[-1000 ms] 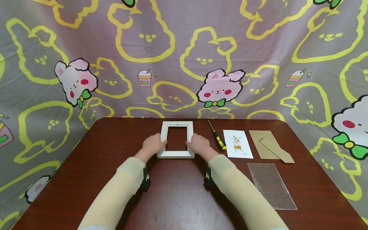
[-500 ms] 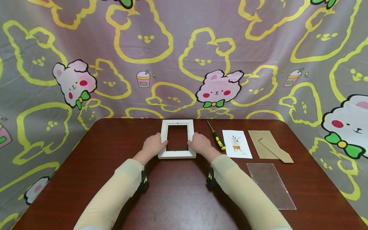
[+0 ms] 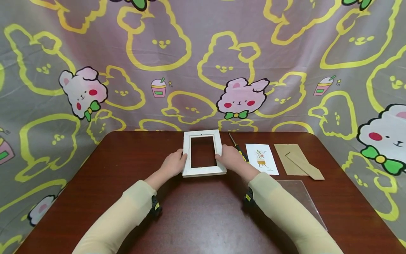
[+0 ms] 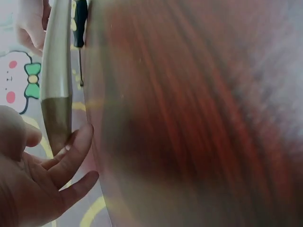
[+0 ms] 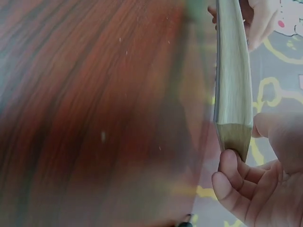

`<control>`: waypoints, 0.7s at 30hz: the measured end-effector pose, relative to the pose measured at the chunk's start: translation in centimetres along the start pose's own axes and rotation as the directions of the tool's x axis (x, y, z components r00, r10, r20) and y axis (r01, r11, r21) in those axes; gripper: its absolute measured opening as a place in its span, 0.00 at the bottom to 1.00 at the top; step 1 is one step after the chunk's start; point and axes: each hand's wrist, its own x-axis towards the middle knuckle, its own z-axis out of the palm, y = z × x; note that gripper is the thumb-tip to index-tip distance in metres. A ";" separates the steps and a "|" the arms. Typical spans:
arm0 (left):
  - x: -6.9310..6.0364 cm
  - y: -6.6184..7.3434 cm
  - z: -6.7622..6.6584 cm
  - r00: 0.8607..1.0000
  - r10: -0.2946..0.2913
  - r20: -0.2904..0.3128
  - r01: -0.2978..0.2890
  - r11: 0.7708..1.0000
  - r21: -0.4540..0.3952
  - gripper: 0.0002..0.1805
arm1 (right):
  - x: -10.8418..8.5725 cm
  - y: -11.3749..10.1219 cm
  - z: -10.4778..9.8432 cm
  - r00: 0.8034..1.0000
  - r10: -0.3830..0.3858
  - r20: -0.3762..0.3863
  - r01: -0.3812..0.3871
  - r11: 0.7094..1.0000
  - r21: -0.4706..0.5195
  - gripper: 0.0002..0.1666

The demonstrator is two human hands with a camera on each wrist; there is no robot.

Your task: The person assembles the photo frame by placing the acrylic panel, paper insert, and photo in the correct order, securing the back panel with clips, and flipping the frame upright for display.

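A white picture frame [image 3: 204, 171] is held up by both hands near the back of the table; its middle is an open rectangle. My left hand [image 3: 174, 162] grips the left side, thumb on the face. On the right side my right hand [image 3: 233, 157] does the same, thumb in front. In the left wrist view, fingertips of the left hand [image 4: 42, 175] curl behind the frame's edge [image 4: 56, 71]. The right wrist view has the right hand's [image 5: 260, 179] fingers under the frame's corner [image 5: 234, 71], above the tabletop.
Right of the frame lie a yellow-and-black screwdriver [image 3: 238, 144], partly behind the right hand, and a card with a flower-pot picture [image 3: 261, 160]. Further right is a brown backing board [image 3: 290, 150] with a stand leg. A clear sheet [image 3: 298, 192] sits nearer, partly under the right sleeve.
Both hands have moved the frame to the right and lifted it off the table. The right hand now covers part of the screwdriver.
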 end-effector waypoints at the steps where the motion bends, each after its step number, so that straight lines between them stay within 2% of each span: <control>1: -0.2 0.1 0.1 1.000 -0.001 0.006 0.001 1.000 -0.019 0.24 | -0.2 0.1 -0.3 1.000 -0.010 -0.005 0.009 1.000 -0.011 0.19; 4: -0.7 0.5 0.2 1.000 0.001 0.020 0.000 0.999 -0.052 0.25 | -1.0 0.2 -1.1 1.000 -0.024 -0.009 0.024 0.999 -0.021 0.20; 11: -1.9 1.3 0.3 0.999 0.049 0.015 -0.046 0.991 -0.125 0.25 | -2.8 0.5 -2.4 0.999 -0.039 -0.032 0.039 0.999 -0.007 0.23; 16: -2.9 2.0 0.2 0.995 0.085 0.050 -0.073 0.975 -0.212 0.30 | -4.2 1.0 -3.1 0.998 -0.052 -0.046 0.054 0.998 0.031 0.23; 21: -4.2 2.6 0.1 0.989 0.121 0.083 -0.094 0.957 -0.275 0.34 | -5.7 1.7 -3.4 0.998 -0.056 -0.028 0.059 0.994 0.096 0.27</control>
